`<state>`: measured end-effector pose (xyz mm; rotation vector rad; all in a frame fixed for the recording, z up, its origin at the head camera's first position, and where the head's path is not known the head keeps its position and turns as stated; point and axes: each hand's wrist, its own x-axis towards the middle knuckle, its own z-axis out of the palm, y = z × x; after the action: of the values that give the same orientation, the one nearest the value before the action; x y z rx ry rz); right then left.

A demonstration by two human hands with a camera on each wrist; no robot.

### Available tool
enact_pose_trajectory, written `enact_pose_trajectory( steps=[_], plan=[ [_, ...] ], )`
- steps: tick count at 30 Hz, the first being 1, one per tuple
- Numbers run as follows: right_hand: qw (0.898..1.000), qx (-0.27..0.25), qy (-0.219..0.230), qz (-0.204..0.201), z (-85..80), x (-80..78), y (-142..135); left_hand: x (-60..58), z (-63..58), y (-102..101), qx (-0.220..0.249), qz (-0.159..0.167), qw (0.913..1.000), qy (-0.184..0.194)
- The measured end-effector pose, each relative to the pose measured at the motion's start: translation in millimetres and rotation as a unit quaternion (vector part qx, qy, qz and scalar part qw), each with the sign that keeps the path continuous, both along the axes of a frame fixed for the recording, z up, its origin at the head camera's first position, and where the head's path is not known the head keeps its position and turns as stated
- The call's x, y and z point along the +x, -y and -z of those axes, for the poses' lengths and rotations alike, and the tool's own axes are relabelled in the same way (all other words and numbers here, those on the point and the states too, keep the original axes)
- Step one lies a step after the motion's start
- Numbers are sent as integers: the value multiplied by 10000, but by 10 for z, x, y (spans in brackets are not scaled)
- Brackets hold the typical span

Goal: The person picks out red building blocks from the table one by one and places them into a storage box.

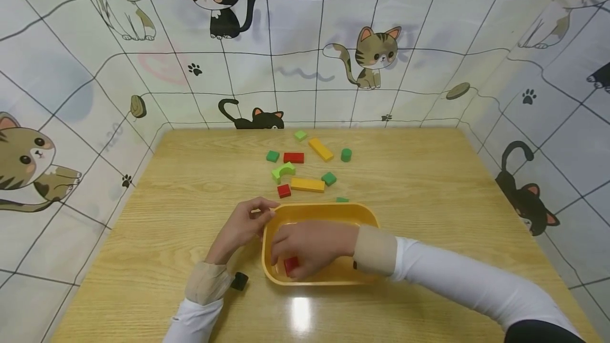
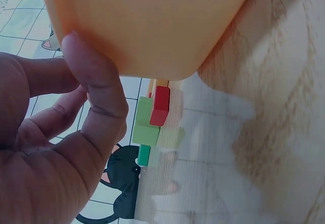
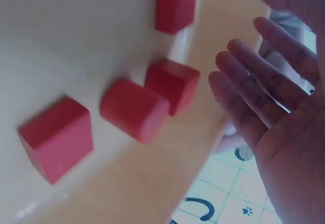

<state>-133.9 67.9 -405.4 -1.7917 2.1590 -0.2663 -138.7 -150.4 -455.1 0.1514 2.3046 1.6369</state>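
A yellow plastic tray (image 1: pixel 324 282) stands on the table in front of me. My left hand (image 1: pixel 245 221) grips its far left corner, thumb and fingertips at the rim; in the left wrist view a bent finger presses the tray's outer wall. Over the tray's left part is my right hand (image 1: pixel 310 247), its fingers extended and holding nothing in the right wrist view. Several red blocks lie in the tray near those fingers: a cylinder (image 3: pixel 134 109) beside a red cube (image 3: pixel 172 86), a larger block (image 3: pixel 58 140) and another block (image 3: pixel 175 8).
Beyond the tray lie loose blocks: a yellow bar (image 1: pixel 307 184), a second yellow bar (image 1: pixel 321 149), a light green arch (image 1: pixel 283 171), a red bar (image 1: pixel 293 158), a red block (image 1: pixel 284 190) and a green cylinder (image 1: pixel 346 154). A cat-patterned sheet (image 1: pixel 295 73) encloses the table (image 1: pixel 419 184).
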Motion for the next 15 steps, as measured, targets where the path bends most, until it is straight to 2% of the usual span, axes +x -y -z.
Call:
enact_pose_trajectory(
  steps=[10, 15],
  plan=[
    [9971, -584, 481, 91, -178, -116, -100, 1, 0, -2, 149, 124, 9998, -61],
    [9940, -987, 428, 180, -229, -187, -127, 5, 7, 2, 126, 35, 9999, 17]
  ],
)
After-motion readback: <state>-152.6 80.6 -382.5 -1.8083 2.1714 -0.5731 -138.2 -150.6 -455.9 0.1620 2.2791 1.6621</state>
